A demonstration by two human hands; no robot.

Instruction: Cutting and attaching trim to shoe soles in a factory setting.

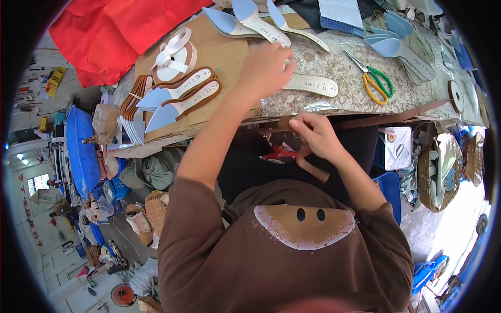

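Over the table's near edge, my left hand (269, 68) is slightly blurred, its fingers curled together. What it grips, if anything, does not show. Right beside it lies a white shoe insole (313, 84), one end hidden behind the hand. Just beyond my fingertips are several blue-and-white insoles (263, 28). My right hand (315, 135) is below the table edge, in front of my lap, with thumb and finger pinched on a brown strip (312, 168) whose end hangs down. A brown band (417, 110) runs along the table edge to a roll (456, 96) at the right.
Green-and-yellow scissors (373, 81) lie right of centre. At the left, brown-edged insoles (195, 88) and a roll of white tape (174, 57) rest on cardboard (219, 44). Red cloth (125, 31) covers the far left. More insoles (404, 49) are stacked at the far right.
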